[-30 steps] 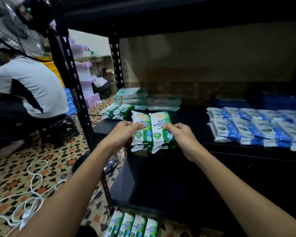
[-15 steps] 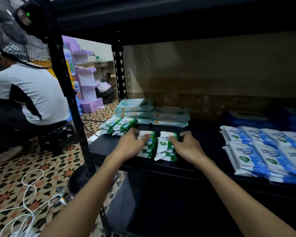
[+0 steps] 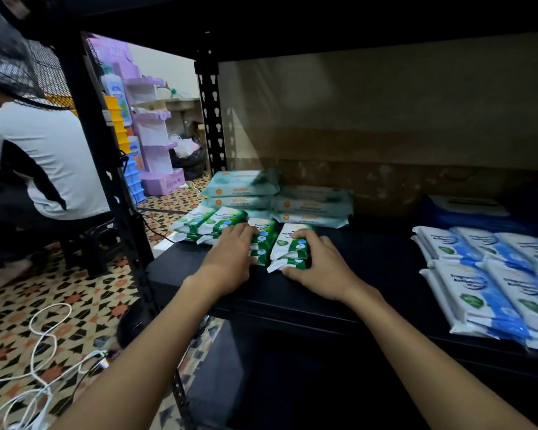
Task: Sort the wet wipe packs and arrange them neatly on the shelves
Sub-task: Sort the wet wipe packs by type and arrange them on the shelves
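You are facing a black metal shelf rack [image 3: 112,169], and your work sits on its middle shelf [image 3: 370,274]. To your left, past the rack's post, a seated person in a white shirt [image 3: 44,162] has their back to you, with a purple display stand [image 3: 149,135] beyond them on the patterned floor [image 3: 44,305], where white cables [image 3: 41,352] lie loose. On the right of the shelf, blue-and-white wipe packs [image 3: 491,274] lie in overlapping rows. At the back left, pale teal wipe packs [image 3: 246,187] are stacked flat in two piles side by side. Just in front of those, a low pile of green-and-white packs [image 3: 208,221] lies at the shelf's left end. Right beside that pile sit two short stacks of green wipe packs [image 3: 289,246], resting on the shelf board. Your left hand [image 3: 230,259] lies over the left stack, fingers curved down across its top. Your right hand [image 3: 320,268] grips the right stack, fingers curled over its top and thumb tucked under its near end.
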